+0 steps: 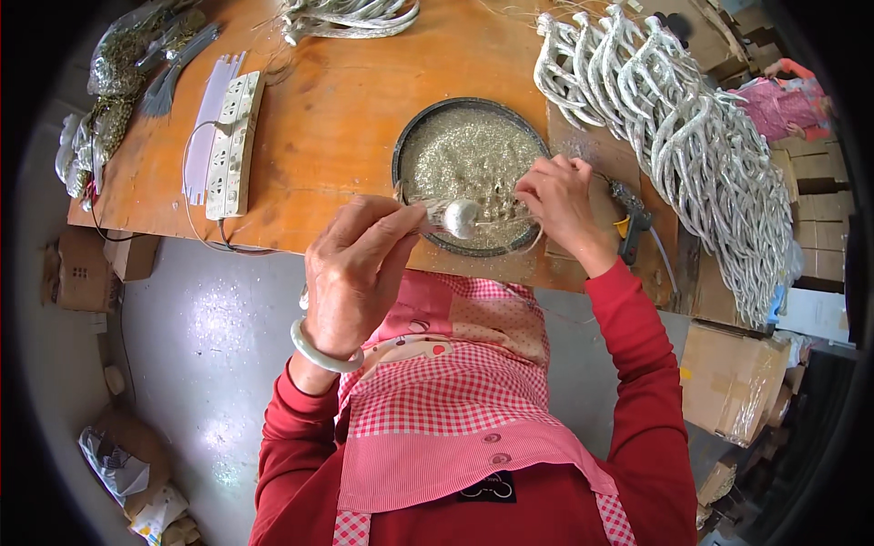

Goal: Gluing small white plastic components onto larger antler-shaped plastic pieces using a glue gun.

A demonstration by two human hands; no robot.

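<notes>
A small silver bulb [461,217] on a wire stem was held over the near rim of a round pan [406,146] filled with pale glitter [469,155]. The stem was pinched between the thumb and curled fingers of the left hand [357,273], which was raised above the table edge, a pale bangle [320,350] worn at its wrist. The right hand [564,205] was kept over the pan's right side, its fingertips drawn together as if pinching something fine; what was pinched could not be made out. The bulb lay between the two hands, just beside the left thumb.

The pan was set on an orange table [337,118]. To its right a heap of white, glittered branches [683,127] was stacked, reaching well past the table corner. A glue gun [631,218] was lying just beside the right wrist. On the table's left a white power strip [232,146] was placed, with bags of trimmings [118,82] beyond it. A red-checked apron [446,400] was worn over red sleeves. Cardboard boxes [728,373] were seen on the floor at the right.
</notes>
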